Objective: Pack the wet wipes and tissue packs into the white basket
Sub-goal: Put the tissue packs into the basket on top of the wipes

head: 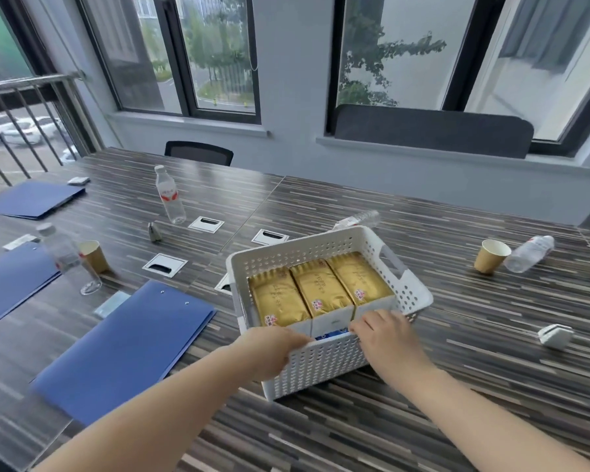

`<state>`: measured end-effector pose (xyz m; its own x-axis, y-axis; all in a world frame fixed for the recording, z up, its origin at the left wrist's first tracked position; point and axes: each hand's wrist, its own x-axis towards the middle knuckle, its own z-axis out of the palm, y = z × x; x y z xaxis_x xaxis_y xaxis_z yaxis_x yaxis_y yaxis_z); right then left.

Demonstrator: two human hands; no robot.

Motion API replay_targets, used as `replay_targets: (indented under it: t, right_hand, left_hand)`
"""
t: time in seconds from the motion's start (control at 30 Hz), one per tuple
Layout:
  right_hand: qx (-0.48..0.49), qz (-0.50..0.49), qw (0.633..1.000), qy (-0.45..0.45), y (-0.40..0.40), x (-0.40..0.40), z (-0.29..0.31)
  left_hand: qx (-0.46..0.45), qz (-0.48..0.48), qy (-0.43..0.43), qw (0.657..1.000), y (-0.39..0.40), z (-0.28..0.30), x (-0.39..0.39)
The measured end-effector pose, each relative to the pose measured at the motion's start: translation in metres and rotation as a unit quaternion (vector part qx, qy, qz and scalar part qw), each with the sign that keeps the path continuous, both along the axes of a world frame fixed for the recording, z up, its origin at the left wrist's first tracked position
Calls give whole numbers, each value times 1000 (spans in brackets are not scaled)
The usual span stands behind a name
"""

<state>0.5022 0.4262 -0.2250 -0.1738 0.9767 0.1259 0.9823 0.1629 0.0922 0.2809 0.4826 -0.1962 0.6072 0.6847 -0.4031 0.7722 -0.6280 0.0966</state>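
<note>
One head-worn wide-angle view looks forward and down across the worktop [457, 335] toward the windows [218, 52], close above the forearms

We are making out no readable text anywhere. The gold packs [315, 289] are showing small red marks, and the bottle [169, 195] label's print is blurring too.
</note>
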Motion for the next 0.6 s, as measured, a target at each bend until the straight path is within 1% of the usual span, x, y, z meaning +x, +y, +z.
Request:
replay_targets:
  t: [0.07, 0.23, 0.3, 0.37, 0.5, 0.6]
  right_hand:
    - [10, -1, 1000, 13, -6, -12, -1]
    - [26, 33, 999, 19, -20, -42, -5]
    - [41, 60, 997, 26, -23, -47, -3]
    - [45, 63, 996, 40, -22, -42, -3]
    - [-22, 37, 998, 39, -18, -27, 3]
    - [-96, -46, 993, 57, -15, -9, 9]
  left_hand:
    - [31, -10, 21, 999, 8, 0, -13]
    - [94, 4, 39, 995, 17, 7, -36]
    - [120, 8, 37, 992, 20, 6, -40]
    - [134, 14, 22, 991, 21, 3, -40]
    - [135, 21, -37, 990, 16, -14, -31]
    - [146, 19, -74, 986, 4, -25, -16]
